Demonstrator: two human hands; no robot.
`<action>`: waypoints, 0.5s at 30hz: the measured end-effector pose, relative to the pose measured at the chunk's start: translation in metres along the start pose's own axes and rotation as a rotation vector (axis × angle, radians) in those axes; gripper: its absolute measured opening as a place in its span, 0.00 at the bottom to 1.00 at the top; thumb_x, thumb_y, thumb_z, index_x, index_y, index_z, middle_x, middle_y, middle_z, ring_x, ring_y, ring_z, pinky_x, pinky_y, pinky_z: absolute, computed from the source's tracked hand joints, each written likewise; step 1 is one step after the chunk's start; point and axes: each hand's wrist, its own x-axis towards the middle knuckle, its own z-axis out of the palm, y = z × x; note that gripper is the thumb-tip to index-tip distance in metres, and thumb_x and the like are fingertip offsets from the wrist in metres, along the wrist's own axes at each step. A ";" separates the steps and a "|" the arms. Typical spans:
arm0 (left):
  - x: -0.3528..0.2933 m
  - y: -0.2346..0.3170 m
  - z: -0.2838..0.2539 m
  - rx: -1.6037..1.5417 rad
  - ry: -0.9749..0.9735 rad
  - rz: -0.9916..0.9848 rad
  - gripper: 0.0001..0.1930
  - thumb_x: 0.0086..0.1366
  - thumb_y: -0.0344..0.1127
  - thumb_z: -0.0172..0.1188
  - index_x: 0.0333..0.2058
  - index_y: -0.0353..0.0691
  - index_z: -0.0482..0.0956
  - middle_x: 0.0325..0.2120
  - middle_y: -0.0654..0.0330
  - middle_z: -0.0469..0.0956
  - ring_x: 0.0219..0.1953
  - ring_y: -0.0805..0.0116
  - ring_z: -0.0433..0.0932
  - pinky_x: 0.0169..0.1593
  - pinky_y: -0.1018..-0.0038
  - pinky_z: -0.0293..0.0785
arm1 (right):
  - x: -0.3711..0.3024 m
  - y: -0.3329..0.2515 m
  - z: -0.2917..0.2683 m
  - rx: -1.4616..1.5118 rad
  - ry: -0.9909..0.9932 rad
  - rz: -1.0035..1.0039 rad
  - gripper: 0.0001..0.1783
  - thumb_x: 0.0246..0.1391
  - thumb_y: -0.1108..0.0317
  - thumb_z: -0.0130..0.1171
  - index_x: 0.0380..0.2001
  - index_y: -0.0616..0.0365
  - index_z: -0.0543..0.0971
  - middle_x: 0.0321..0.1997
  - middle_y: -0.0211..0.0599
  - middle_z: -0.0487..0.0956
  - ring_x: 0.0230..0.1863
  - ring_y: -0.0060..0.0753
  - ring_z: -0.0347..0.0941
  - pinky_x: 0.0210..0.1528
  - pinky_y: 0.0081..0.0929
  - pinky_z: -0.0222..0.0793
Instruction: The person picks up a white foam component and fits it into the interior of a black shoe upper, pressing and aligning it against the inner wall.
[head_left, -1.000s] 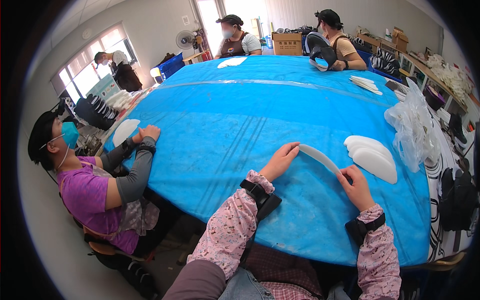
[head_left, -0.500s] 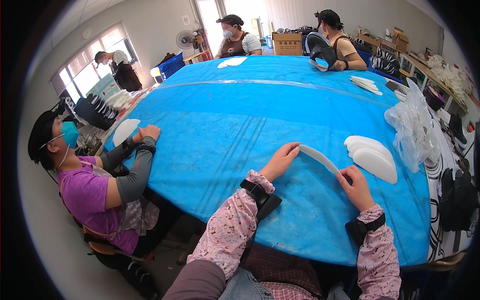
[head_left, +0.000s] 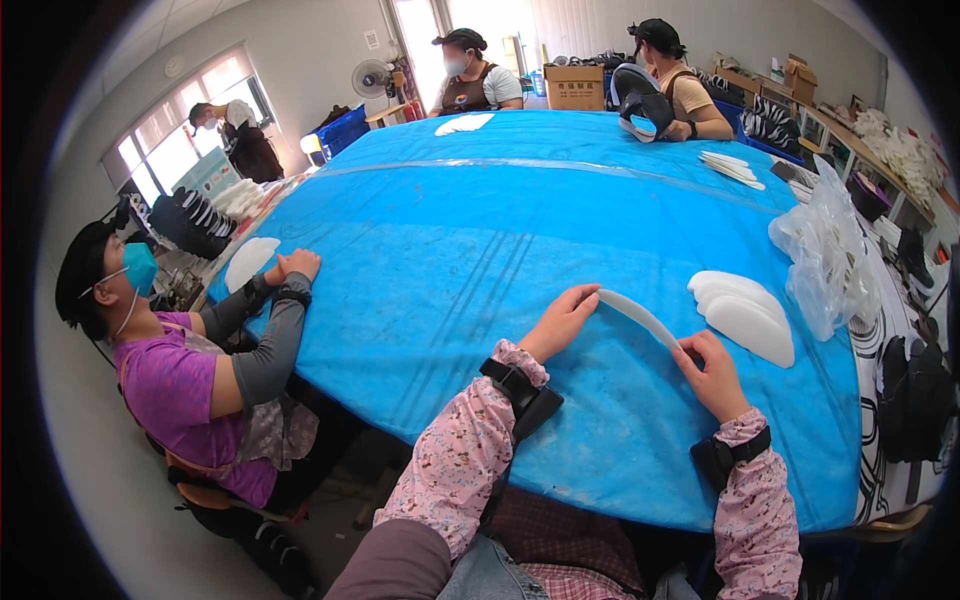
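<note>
Between my two hands a thin white foam pad [head_left: 640, 318] is held above the table, bowed upward in a shallow arch and seen nearly edge-on. My left hand [head_left: 563, 322] pinches its far left end between thumb and fingers. Its near right end is gripped by my right hand [head_left: 714, 374]. Just beyond my right hand lies a fanned stack of white rounded pads [head_left: 745, 315], flat on the blue table cover [head_left: 430, 270]. Both my wrists wear black straps over pink patterned sleeves.
A clear plastic bag [head_left: 825, 260] sits crumpled at the table's right edge. More white pads lie by a seated co-worker [head_left: 185, 370] on the left, at the far edge [head_left: 465, 124] and at the far right [head_left: 732, 170]. Another person holds a dark shoe [head_left: 642, 103].
</note>
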 end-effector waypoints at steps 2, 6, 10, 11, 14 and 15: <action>-0.001 0.001 0.000 -0.002 -0.002 -0.002 0.20 0.65 0.41 0.44 0.51 0.34 0.65 0.46 0.58 0.69 0.49 0.72 0.66 0.52 0.77 0.61 | -0.001 0.001 0.000 0.001 0.000 0.000 0.09 0.50 0.65 0.56 0.28 0.61 0.77 0.27 0.34 0.70 0.28 0.28 0.68 0.28 0.23 0.62; -0.002 0.001 0.000 0.001 -0.001 -0.008 0.20 0.65 0.41 0.44 0.51 0.35 0.65 0.46 0.58 0.69 0.49 0.72 0.66 0.52 0.77 0.61 | -0.001 0.000 0.001 0.008 -0.002 -0.002 0.09 0.50 0.65 0.56 0.28 0.61 0.77 0.27 0.34 0.70 0.28 0.28 0.68 0.28 0.23 0.62; -0.002 0.003 0.001 0.018 -0.003 -0.013 0.20 0.65 0.41 0.44 0.51 0.35 0.65 0.46 0.58 0.69 0.48 0.72 0.66 0.52 0.77 0.61 | -0.001 0.000 -0.001 0.003 -0.007 0.008 0.09 0.49 0.65 0.57 0.28 0.61 0.76 0.27 0.34 0.70 0.28 0.28 0.68 0.27 0.23 0.63; -0.002 0.003 0.001 0.016 -0.001 -0.010 0.20 0.65 0.41 0.44 0.51 0.35 0.65 0.46 0.58 0.69 0.48 0.72 0.66 0.52 0.77 0.61 | -0.001 0.000 -0.001 0.003 -0.007 0.009 0.09 0.49 0.65 0.57 0.28 0.61 0.76 0.27 0.34 0.70 0.28 0.28 0.68 0.27 0.23 0.63; 0.001 0.004 0.005 0.012 0.000 -0.001 0.19 0.66 0.41 0.44 0.50 0.35 0.67 0.45 0.58 0.70 0.48 0.72 0.66 0.52 0.77 0.61 | -0.002 0.002 -0.002 0.026 0.000 0.004 0.09 0.47 0.67 0.58 0.29 0.61 0.77 0.28 0.36 0.70 0.29 0.31 0.68 0.29 0.25 0.63; 0.003 0.005 0.006 0.010 0.002 0.004 0.19 0.66 0.41 0.43 0.49 0.35 0.67 0.45 0.58 0.70 0.48 0.72 0.66 0.52 0.76 0.61 | -0.001 0.003 -0.004 -0.055 -0.014 -0.043 0.09 0.46 0.67 0.59 0.30 0.61 0.77 0.29 0.37 0.70 0.31 0.33 0.68 0.30 0.27 0.64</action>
